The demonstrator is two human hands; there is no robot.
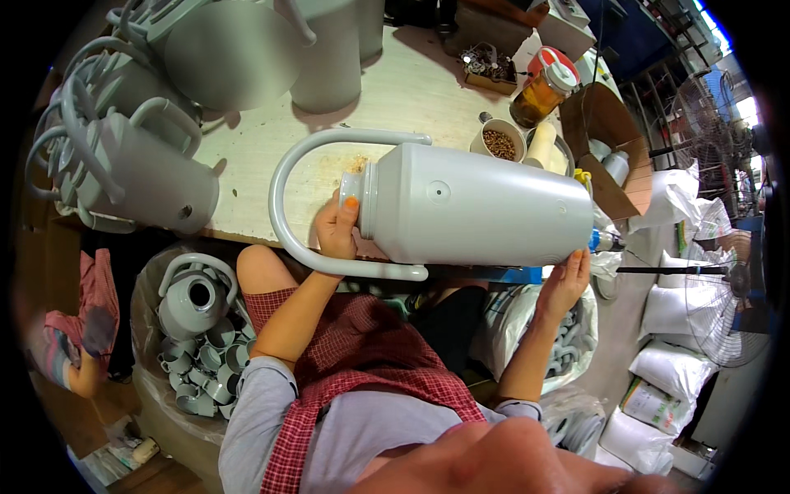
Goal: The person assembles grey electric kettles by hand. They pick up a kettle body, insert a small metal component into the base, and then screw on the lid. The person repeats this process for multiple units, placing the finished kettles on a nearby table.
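Canister (494, 202) sideways: left hand (339, 226) gripping neck (369, 202), right hand (566, 280) loosely holding base (586, 218); green-printed sack (652, 403) beyond.

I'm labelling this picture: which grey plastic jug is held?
The sideways grey cylindrical plastic jug between the left hand and right hand; neither touches the other jugs.

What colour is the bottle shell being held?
The bottle shell is light grey; the head view shows it best.

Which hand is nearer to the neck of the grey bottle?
Left. The left hand is right at the neck of the bottle; the right hand is at the opposite end, fingertips by the base edge.
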